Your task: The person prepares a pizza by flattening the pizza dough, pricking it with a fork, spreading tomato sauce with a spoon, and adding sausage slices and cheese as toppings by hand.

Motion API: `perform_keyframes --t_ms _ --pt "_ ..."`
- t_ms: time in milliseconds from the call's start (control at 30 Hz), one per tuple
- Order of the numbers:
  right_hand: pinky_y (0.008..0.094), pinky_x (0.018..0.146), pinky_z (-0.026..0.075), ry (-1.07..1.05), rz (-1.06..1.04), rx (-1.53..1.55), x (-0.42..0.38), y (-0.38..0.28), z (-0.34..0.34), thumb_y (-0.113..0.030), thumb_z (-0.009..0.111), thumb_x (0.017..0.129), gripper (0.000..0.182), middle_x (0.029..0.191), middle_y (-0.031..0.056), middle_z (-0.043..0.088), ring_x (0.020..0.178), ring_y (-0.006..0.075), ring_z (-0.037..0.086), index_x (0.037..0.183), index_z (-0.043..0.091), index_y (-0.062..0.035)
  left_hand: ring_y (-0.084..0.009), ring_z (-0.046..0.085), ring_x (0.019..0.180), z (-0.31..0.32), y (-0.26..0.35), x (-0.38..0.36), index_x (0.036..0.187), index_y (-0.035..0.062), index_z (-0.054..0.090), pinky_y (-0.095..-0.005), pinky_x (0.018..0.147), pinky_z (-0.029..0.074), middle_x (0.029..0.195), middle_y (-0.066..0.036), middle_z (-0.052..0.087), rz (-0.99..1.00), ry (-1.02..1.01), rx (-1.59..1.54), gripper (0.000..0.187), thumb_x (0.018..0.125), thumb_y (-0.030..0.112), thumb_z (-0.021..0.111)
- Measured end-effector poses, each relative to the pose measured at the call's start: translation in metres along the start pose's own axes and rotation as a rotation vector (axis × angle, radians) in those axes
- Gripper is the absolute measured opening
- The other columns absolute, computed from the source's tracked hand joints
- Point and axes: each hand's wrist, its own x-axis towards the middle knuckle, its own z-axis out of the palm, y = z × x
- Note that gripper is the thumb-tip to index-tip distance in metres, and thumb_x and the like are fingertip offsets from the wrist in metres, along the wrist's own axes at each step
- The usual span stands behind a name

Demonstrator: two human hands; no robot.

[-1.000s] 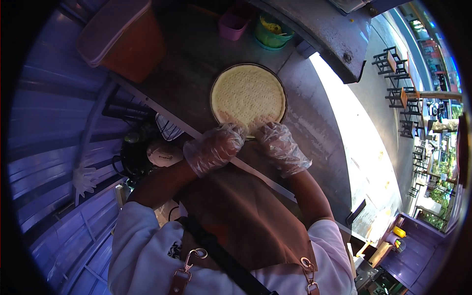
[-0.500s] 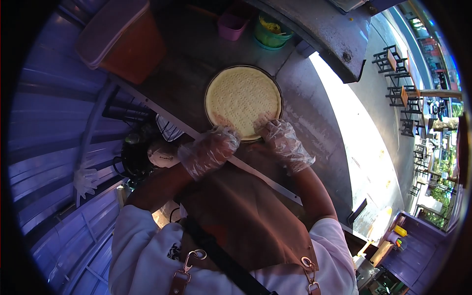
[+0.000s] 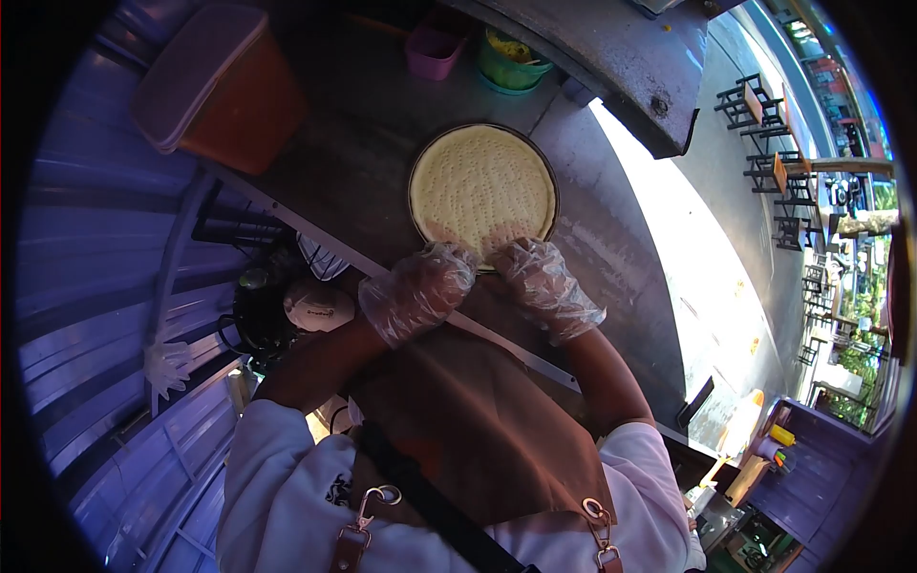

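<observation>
A: What's there, biggest first?
B: One dark table (image 3: pixel 626 296). On it, one large lidded tub (image 3: pixel 239 110) over to the left, then one round pan (image 3: pixel 558 196) and one sheet of dough (image 3: pixel 482 181) in it. Beyond the pan are one green bowl (image 3: pixel 499 73) with something yellow inside, and one pink box (image 3: pixel 432 65) just left of it.
A: Which way does the dough point?
B: No way at all. It's round, so it has no long axis; it lies flat in the pan, pricked all over, its rim raised.
A: And the hands?
B: Two, both in clear plastic gloves. The left hand (image 3: pixel 430 282) and the right hand (image 3: pixel 537 277) sit side by side at the dough's near edge, fingers bent and touching it, barely spread. Whether they pinch or only press, I can't tell.
</observation>
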Motion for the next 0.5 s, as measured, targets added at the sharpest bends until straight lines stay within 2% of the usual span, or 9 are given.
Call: perform_keyframes --t_ms 33,67,133,233,300,333,400,433,500 --pt "0.0454 0.081 0.052 0.125 -0.037 0.02 0.0 -0.001 -0.003 -0.033 0.068 0.088 0.031 0.097 0.0123 0.065 0.095 0.0326 0.063 0.097 0.067 -0.003 -0.0298 0.066 0.109 0.0 -0.001 0.0 0.127 0.0072 0.063 -0.0425 0.095 0.054 0.115 -0.01 0.068 0.0 -0.002 0.0 0.038 0.09 0.014 0.058" --pt "0.0454 0.081 0.052 0.124 -0.039 0.021 0.0 0.0 -0.005 -0.033 0.068 0.088 0.031 0.097 0.0123 0.065 0.095 0.0326 0.063 0.097 0.067 -0.003 -0.0301 0.065 0.11 0.002 -0.001 -0.001 0.126 0.007 0.063 -0.0423 0.096 0.053 0.116 -0.011 0.067 0.04 0.023 0.083 0.036 0.092 0.016 0.056" --pt "0.0451 0.082 0.052 -0.048 -0.005 -0.016 -0.005 0.003 -0.007 -0.034 0.069 0.088 0.032 0.096 0.0114 0.066 0.096 0.0317 0.064 0.096 0.067 -0.0031 -0.0306 0.064 0.112 0.006 -0.001 -0.002 0.124 0.0066 0.062 -0.0418 0.097 0.051 0.117 -0.013 0.065 0.124 0.068 0.244 0.033 0.095 0.021 0.053" --pt "0.0452 0.081 0.051 -0.112 0.004 -0.03 -0.005 0.003 0.013 -0.037 0.069 0.087 0.035 0.094 0.0111 0.066 0.095 0.0316 0.064 0.094 0.067 -0.0032 -0.0312 0.062 0.114 0.003 0.001 -0.001 0.122 0.0062 0.061 -0.0414 0.099 0.049 0.118 -0.015 0.064 0.216 0.107 0.405 0.032 0.098 0.025 0.049" --pt "0.0455 0.081 0.051 -0.006 -0.017 -0.02 -0.003 0.0 -0.002 -0.039 0.069 0.087 0.036 0.094 0.0114 0.065 0.095 0.0319 0.064 0.094 0.067 -0.0031 -0.0323 0.065 0.109 -0.01 0.004 0.002 0.115 0.008 0.067 -0.041 0.092 0.053 0.112 -0.015 0.067 -0.177 -0.183 -0.125 0.024 0.092 0.013 0.059" --pt "0.0459 0.081 0.051 0.095 -0.041 -0.01 -0.001 -0.003 -0.013 -0.04 0.069 0.087 0.038 0.094 0.0117 0.065 0.094 0.0322 0.063 0.093 0.067 -0.003 -0.0323 0.065 0.109 -0.015 0.002 0.008 0.115 0.008 0.067 -0.041 0.092 0.053 0.112 -0.015 0.067 -0.176 -0.182 -0.125 0.024 0.092 0.013 0.059" --pt "0.0461 0.081 0.051 0.005 -0.015 -0.025 0.001 -0.002 -0.018 -0.041 0.069 0.087 0.039 0.094 0.012 0.065 0.094 0.0324 0.063 0.093 0.066 -0.0029 -0.0322 0.063 0.11 -0.024 -0.006 0.02 0.116 0.0072 0.067 -0.039 0.095 0.052 0.111 -0.014 0.067 0.036 -0.316 0.135 0.025 0.093 0.014 0.058" --pt "0.0464 0.081 0.051 -0.082 0.015 -0.039 0.001 -0.002 -0.019 -0.042 0.068 0.087 0.039 0.094 0.0124 0.065 0.093 0.0326 0.063 0.092 0.066 -0.0029 -0.0322 0.063 0.11 -0.022 -0.011 0.018 0.116 0.0072 0.067 -0.039 0.095 0.052 0.111 -0.014 0.067 0.037 -0.318 0.133 0.025 0.093 0.014 0.058" --pt "0.0467 0.081 0.051 -0.143 0.044 -0.01 0.002 -0.002 -0.009 -0.042 0.069 0.087 0.039 0.093 0.0126 0.065 0.093 0.0326 0.063 0.093 0.066 -0.0028 -0.0307 0.064 0.107 -0.018 -0.022 0.013 0.114 0.0069 0.067 -0.039 0.095 0.052 0.11 -0.012 0.067 -0.168 -0.208 -0.121 0.024 0.093 0.015 0.057"
